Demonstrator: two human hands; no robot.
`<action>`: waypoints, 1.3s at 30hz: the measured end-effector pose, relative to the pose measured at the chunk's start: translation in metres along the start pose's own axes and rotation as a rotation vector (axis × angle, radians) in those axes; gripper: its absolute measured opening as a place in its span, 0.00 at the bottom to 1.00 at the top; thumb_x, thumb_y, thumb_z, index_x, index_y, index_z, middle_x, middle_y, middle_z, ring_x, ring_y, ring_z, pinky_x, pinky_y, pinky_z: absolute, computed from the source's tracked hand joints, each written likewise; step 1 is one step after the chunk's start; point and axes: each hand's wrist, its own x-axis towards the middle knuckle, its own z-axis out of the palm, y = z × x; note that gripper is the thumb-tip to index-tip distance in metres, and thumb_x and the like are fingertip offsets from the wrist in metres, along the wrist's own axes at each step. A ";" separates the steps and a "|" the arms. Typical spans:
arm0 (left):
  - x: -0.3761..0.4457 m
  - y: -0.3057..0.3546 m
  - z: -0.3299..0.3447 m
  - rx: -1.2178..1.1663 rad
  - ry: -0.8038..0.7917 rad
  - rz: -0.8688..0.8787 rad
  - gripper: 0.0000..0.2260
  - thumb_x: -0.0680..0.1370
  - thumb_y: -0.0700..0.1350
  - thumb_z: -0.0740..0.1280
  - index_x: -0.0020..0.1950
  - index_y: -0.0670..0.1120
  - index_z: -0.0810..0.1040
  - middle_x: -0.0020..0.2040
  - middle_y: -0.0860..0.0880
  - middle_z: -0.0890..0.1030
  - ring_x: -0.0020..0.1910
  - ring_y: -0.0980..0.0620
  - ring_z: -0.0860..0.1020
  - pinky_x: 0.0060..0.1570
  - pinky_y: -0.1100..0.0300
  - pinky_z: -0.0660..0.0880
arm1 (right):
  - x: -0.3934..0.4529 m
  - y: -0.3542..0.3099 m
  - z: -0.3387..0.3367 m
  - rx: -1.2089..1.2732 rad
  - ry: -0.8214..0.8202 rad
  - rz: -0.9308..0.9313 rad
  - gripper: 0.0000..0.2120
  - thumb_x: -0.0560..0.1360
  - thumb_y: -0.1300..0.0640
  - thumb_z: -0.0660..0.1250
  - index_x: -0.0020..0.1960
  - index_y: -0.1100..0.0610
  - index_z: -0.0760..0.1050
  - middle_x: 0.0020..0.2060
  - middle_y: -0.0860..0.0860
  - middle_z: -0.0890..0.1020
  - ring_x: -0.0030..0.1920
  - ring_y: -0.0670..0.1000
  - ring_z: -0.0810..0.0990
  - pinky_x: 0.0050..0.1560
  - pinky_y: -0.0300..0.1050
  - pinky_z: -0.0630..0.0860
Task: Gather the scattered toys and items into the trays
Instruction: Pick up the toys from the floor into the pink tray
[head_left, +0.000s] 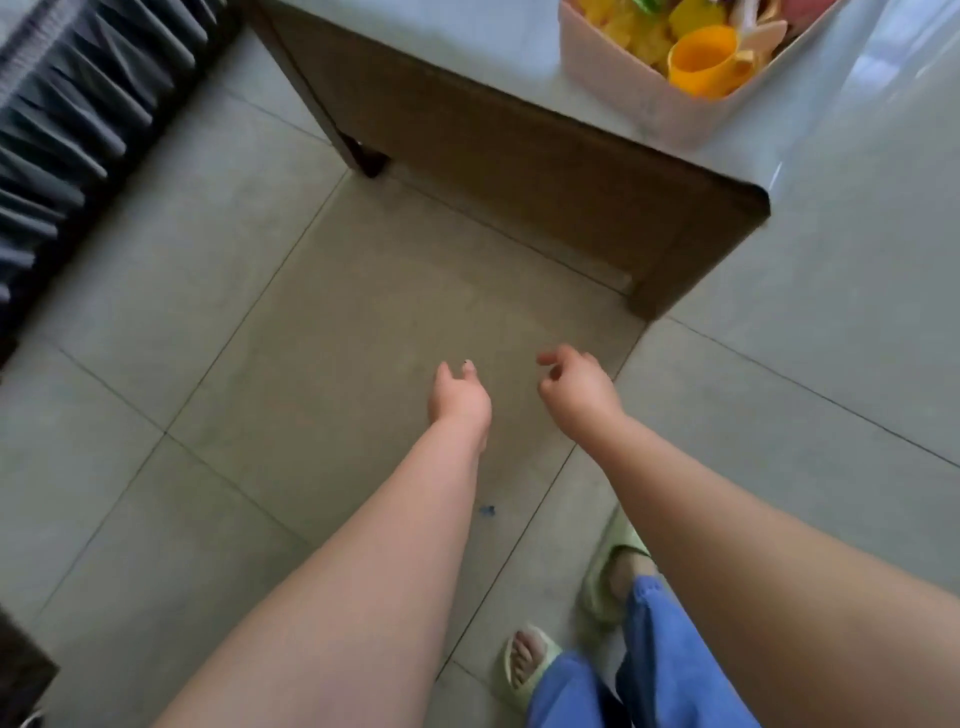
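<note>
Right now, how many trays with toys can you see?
1: the pink tray stands on the table at the upper right, full of toys. The frame's top edge cuts it off, so others may be hidden.

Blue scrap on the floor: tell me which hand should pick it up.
Left, probably. The blue scrap lies right beside the left forearm, below the empty left hand; the right hand, also empty, hangs farther off.

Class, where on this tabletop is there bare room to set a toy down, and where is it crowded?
Bare: the table left of the pink tray, up to its brown edge. Crowded: inside the tray, packed with toys and an orange cup.
</note>
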 end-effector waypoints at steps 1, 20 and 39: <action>0.003 -0.017 -0.002 0.000 0.003 -0.013 0.23 0.83 0.52 0.55 0.77 0.48 0.59 0.75 0.46 0.64 0.72 0.43 0.65 0.71 0.51 0.63 | -0.004 0.006 0.011 -0.019 -0.015 -0.006 0.17 0.76 0.58 0.59 0.64 0.51 0.73 0.61 0.54 0.72 0.46 0.53 0.75 0.45 0.42 0.73; 0.121 -0.347 0.041 -0.026 -0.166 -0.143 0.21 0.80 0.48 0.60 0.74 0.50 0.65 0.70 0.46 0.72 0.66 0.44 0.73 0.64 0.48 0.72 | 0.020 0.193 0.295 -0.497 -0.302 -0.226 0.18 0.75 0.58 0.67 0.65 0.52 0.71 0.59 0.53 0.74 0.57 0.56 0.76 0.50 0.44 0.72; 0.153 -0.400 0.074 -0.152 -0.154 -0.271 0.19 0.78 0.50 0.62 0.69 0.52 0.71 0.63 0.45 0.78 0.62 0.45 0.76 0.63 0.47 0.73 | 0.045 0.215 0.359 -0.540 -0.265 -0.199 0.11 0.75 0.58 0.66 0.56 0.55 0.70 0.47 0.54 0.79 0.46 0.56 0.78 0.40 0.45 0.69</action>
